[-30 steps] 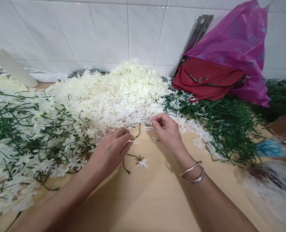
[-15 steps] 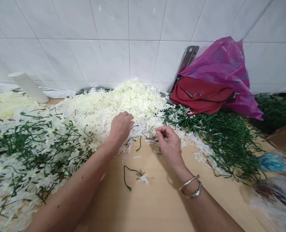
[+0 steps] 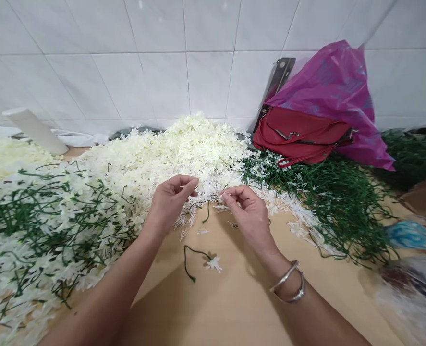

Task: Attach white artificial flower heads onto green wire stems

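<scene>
My left hand [image 3: 173, 199] is closed in a pinch beside a white flower piece at the front of the white petal heap [image 3: 198, 144]; petals of the same colour blur what its fingertips grip. Facing it, my right hand [image 3: 247, 206] pinches something small, with a thin dark green stem by the fingertips. The fingertips are close but apart. Nearer me on the tabletop [image 3: 213, 307] lies a bent green stem [image 3: 186, 262] with a white flower [image 3: 214, 263]. Small white stamen pieces [image 3: 186, 221] are scattered below the heap.
Flowered green stems [image 3: 65, 211] pile up at left, with a white roll [image 3: 36, 129] behind. On the right are bare green stems [image 3: 335, 202], a red bag [image 3: 302, 134], a purple plastic bag [image 3: 335, 91] and clear plastic [image 3: 410, 288]. A tiled wall stands behind.
My left hand has drawn back from the petal heap and turned, thumb now against its fingers. My right hand has shifted slightly left, bringing the hands closer together. The view has tilted slightly.
</scene>
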{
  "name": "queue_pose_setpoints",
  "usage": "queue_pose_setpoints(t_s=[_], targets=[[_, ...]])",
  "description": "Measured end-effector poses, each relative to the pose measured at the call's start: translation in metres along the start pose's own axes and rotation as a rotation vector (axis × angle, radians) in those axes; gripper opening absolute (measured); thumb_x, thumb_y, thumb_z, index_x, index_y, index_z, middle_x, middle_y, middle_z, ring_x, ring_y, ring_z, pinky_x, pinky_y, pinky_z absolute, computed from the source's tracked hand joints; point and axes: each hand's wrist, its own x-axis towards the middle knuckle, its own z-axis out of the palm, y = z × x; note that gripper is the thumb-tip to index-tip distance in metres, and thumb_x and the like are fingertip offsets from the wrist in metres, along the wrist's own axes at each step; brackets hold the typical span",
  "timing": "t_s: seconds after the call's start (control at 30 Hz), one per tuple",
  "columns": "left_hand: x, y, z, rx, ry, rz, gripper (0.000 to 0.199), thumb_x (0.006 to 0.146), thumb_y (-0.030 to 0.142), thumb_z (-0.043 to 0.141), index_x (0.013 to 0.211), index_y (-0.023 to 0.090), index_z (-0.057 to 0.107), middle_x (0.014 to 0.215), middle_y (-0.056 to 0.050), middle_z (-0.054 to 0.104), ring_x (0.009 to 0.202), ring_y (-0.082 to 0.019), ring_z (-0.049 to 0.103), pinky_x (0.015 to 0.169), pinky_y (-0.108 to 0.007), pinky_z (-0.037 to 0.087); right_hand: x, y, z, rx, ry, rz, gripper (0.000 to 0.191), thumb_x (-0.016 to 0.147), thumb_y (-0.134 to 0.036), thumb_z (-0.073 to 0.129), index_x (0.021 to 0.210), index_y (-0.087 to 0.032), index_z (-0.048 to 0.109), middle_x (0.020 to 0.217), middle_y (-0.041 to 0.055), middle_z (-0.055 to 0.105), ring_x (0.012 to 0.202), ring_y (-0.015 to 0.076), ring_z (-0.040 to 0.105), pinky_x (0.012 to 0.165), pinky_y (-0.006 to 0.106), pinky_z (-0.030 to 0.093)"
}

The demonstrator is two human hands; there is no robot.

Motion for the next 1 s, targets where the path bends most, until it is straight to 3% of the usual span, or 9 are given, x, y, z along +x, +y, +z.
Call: queue_pose_setpoints(t_s=[0.13,0.33,0.43,0.53,0.63,0.73,0.87,1.0], targets=[[-0.018,-0.01,0.001,-0.272,-0.008,-0.157,0.036,0.076,0.05,0.089,0.092,0.019,0.08,0.068,-0.001,0.071,0.061,-0.011,0.06,0.058,-0.022,0.042,-0.004,-0.012,0.003,0.131,-0.08,0.009,0.012,0.092,-0.032,0.074,0.087,-0.024,0.066,0.113,0.0073,0.074,0.091,0.0197,0.066,0.091,0.036,0.05],[-0.031,-0.013,0.004,-0.308,-0.014,-0.177,0.037,0.076,0.051,0.089,0.09,0.017,0.08,0.067,0.0,0.069,0.062,-0.01,0.057,0.059,-0.021,0.04,-0.011,-0.011,0.012,0.117,-0.19,-0.034,0.007,0.089,-0.027,0.076,0.086,-0.024,0.071,0.12,0.0065,0.07,0.114,0.0234,0.065,0.102,0.038,0.047],[-0.036,-0.014,0.007,-0.292,-0.041,-0.141,0.035,0.078,0.05,0.087,0.091,0.018,0.081,0.069,0.0,0.07,0.064,-0.01,0.054,0.063,-0.021,0.043,-0.015,-0.001,0.019,0.08,-0.186,-0.003,0.005,0.088,-0.026,0.075,0.084,-0.024,0.072,0.106,0.0049,0.073,0.103,0.0222,0.067,0.094,0.037,0.049],[-0.037,-0.018,0.008,-0.301,0.021,-0.117,0.036,0.076,0.05,0.088,0.088,0.017,0.081,0.073,-0.001,0.072,0.069,-0.011,0.057,0.067,-0.022,0.046,-0.016,0.004,0.021,0.084,-0.128,0.061,0.007,0.088,-0.028,0.075,0.084,-0.024,0.072,0.09,0.0026,0.074,0.089,0.0207,0.068,0.087,0.036,0.051],[-0.037,-0.024,0.008,-0.34,0.083,-0.148,0.038,0.072,0.052,0.09,0.084,0.017,0.08,0.076,-0.001,0.073,0.073,-0.012,0.061,0.069,-0.022,0.049,-0.015,0.002,0.021,0.165,-0.063,0.104,0.009,0.087,-0.03,0.079,0.086,-0.024,0.073,0.092,0.0031,0.077,0.089,0.0203,0.069,0.087,0.036,0.052],[-0.038,-0.028,0.011,-0.411,0.106,-0.177,0.039,0.069,0.051,0.093,0.084,0.017,0.081,0.08,-0.001,0.074,0.075,-0.011,0.063,0.074,-0.022,0.053,-0.015,-0.005,0.021,0.224,-0.056,0.035,0.006,0.086,-0.025,0.08,0.085,-0.024,0.074,0.099,0.0031,0.076,0.094,0.0198,0.069,0.091,0.036,0.052],[-0.044,-0.027,0.019,-0.495,0.035,-0.212,0.036,0.069,0.047,0.095,0.085,0.018,0.082,0.077,0.0,0.073,0.073,-0.01,0.064,0.076,-0.021,0.056,-0.02,-0.011,0.023,0.002,-0.023,-0.136,0.008,0.088,-0.019,0.078,0.084,-0.025,0.076,0.099,0.0035,0.071,0.1,0.0209,0.067,0.096,0.037,0.051],[-0.05,-0.027,0.025,-0.622,0.0,-0.256,0.032,0.069,0.045,0.096,0.083,0.019,0.083,0.085,-0.001,0.076,0.081,-0.012,0.068,0.083,-0.024,0.059,-0.022,-0.007,0.022,-0.197,0.024,-0.192,0.01,0.091,-0.017,0.076,0.085,-0.025,0.076,0.101,0.0038,0.069,0.102,0.0217,0.067,0.097,0.039,0.052]])
